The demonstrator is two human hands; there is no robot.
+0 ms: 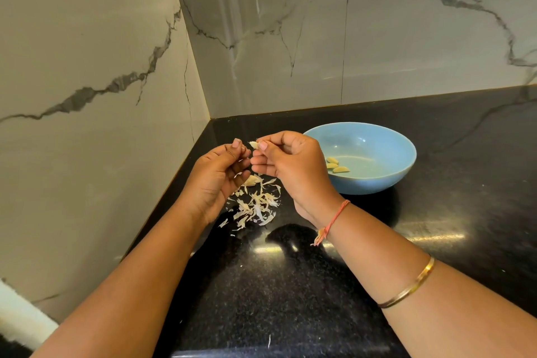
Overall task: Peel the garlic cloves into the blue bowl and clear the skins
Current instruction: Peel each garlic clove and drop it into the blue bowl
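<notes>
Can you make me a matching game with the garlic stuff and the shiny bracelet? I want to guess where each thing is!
Things:
1. peeled cloves
2. garlic skins
3. clove being peeled
4. gold bangle

Places:
A. worn on the right arm
B. inside the blue bowl
C. pinched by the right hand
D. heaped on the black counter

Pairs: 1-B, 2-D, 3-C, 4-A.
</notes>
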